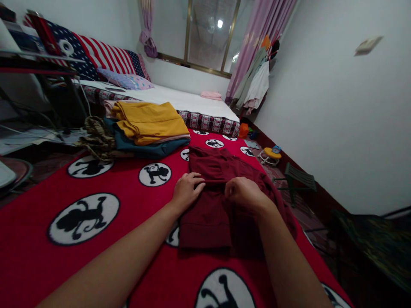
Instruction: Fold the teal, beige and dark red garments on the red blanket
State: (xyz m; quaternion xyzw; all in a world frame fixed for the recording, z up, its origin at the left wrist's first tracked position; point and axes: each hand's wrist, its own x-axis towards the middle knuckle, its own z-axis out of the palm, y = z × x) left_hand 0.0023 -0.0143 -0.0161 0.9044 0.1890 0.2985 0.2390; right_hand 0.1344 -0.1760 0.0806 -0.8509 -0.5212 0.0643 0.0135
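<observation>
A dark maroon garment (205, 214) lies partly folded on the red blanket (141, 231), with a wide band along its near edge. My left hand (189, 191) rests on the garment's left side, fingers stretched out over a fold. To the right, my right hand (243, 192) is closed, its curled fingers at the same fold and apparently gripping the cloth; the fingertips are hidden. Loose maroon fabric spreads beyond and to the right of my right wrist. What kind of garment it is I cannot tell.
Folded clothes, with mustard-yellow cloth (150, 122) on top, stand at the far left beside a crumpled patterned cloth (98, 137). Behind is a couch bed (180, 98). A yellow stool (271, 154) and a folding stool (300, 177) stand right; a desk (35, 68) is left.
</observation>
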